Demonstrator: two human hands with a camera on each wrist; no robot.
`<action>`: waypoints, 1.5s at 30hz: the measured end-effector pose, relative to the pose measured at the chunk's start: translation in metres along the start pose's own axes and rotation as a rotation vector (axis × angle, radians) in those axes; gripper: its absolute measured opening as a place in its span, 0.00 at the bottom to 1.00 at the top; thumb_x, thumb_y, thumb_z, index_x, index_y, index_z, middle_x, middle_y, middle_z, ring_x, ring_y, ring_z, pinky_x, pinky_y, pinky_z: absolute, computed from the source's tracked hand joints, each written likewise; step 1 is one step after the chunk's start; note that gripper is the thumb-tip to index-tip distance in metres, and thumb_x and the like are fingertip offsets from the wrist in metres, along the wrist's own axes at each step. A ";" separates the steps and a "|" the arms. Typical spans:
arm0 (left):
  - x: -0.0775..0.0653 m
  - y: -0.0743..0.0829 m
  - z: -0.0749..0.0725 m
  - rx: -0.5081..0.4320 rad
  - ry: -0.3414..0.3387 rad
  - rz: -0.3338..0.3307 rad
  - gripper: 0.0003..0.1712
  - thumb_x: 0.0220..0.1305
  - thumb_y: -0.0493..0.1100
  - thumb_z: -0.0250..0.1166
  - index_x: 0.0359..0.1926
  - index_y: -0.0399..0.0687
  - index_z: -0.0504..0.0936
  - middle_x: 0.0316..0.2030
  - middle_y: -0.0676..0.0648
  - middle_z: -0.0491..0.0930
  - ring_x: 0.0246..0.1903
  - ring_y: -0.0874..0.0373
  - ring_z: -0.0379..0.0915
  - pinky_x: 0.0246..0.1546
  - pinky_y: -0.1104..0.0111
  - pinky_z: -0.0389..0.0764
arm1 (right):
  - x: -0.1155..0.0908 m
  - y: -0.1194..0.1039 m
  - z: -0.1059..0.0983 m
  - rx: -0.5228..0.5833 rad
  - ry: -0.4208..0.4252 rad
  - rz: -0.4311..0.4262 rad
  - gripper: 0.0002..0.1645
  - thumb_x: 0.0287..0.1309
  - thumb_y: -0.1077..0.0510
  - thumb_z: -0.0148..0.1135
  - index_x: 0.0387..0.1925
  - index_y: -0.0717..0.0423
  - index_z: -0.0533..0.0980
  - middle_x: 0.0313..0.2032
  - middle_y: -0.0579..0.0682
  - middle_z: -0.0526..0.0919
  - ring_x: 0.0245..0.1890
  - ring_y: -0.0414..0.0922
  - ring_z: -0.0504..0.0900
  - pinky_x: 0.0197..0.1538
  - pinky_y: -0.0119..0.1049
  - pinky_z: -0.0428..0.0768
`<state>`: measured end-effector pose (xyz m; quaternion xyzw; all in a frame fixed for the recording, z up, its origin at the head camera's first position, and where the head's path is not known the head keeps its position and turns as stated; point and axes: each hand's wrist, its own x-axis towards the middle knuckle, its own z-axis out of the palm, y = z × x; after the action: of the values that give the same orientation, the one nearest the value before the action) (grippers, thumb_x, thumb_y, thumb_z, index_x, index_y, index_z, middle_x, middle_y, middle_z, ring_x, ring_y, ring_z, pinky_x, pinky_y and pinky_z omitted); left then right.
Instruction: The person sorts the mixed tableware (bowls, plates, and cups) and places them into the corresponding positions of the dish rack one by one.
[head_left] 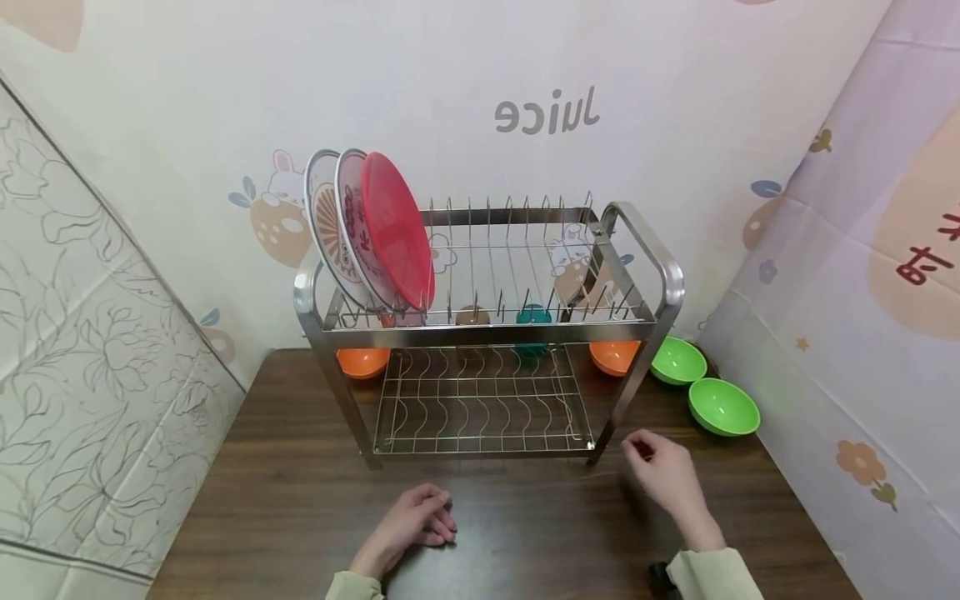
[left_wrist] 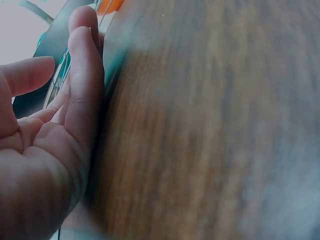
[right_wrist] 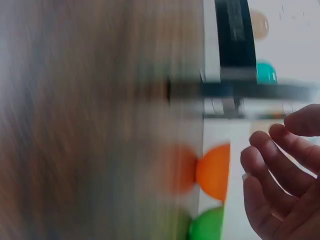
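My left hand [head_left: 416,523] rests on the brown table before the dish rack, fingers loosely bent around nothing. The left wrist view shows its fingers [left_wrist: 85,85] lying along the tabletop. My right hand [head_left: 663,475] is by the rack's right front leg, its fingers [right_wrist: 270,165] relaxed and slightly curved with nothing between them. The two-tier metal dish rack [head_left: 480,336] holds a red plate [head_left: 397,229] and two white patterned plates [head_left: 324,208] upright at the left of its top tier. Two green bowls [head_left: 723,408] [head_left: 678,361] lie beyond my right hand.
Behind the rack are an orange bowl [head_left: 363,363] at left, another orange bowl [head_left: 613,358] at right, a brown cup [head_left: 472,316] and a teal cup [head_left: 534,315], partly hidden by its bars. Printed cloth walls [head_left: 832,333] enclose the table [head_left: 247,500].
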<state>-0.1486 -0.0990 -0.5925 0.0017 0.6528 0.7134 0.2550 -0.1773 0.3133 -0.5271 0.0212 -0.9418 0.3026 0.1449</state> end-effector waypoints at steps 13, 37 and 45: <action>-0.001 0.000 0.002 0.014 0.003 0.021 0.19 0.74 0.45 0.56 0.49 0.30 0.74 0.30 0.41 0.83 0.27 0.54 0.83 0.26 0.69 0.83 | 0.019 0.058 -0.027 -0.196 0.150 0.024 0.18 0.63 0.59 0.60 0.51 0.66 0.78 0.51 0.71 0.78 0.53 0.70 0.70 0.54 0.64 0.67; -0.002 -0.001 0.001 0.014 0.006 0.026 0.19 0.74 0.46 0.57 0.49 0.30 0.74 0.30 0.42 0.83 0.26 0.55 0.83 0.26 0.70 0.82 | 0.026 0.108 -0.023 -0.212 0.173 0.257 0.23 0.58 0.60 0.64 0.53 0.70 0.74 0.48 0.74 0.73 0.50 0.73 0.66 0.51 0.66 0.67; -0.002 0.000 0.001 0.015 0.008 0.022 0.19 0.74 0.46 0.57 0.49 0.30 0.73 0.30 0.42 0.83 0.26 0.55 0.82 0.26 0.70 0.82 | 0.025 0.104 -0.020 -0.233 0.293 0.212 0.11 0.55 0.60 0.70 0.34 0.67 0.82 0.37 0.70 0.78 0.41 0.70 0.72 0.48 0.64 0.67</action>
<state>-0.1461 -0.0993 -0.5919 0.0081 0.6592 0.7111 0.2445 -0.2092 0.4110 -0.5636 -0.1390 -0.9363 0.2051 0.2490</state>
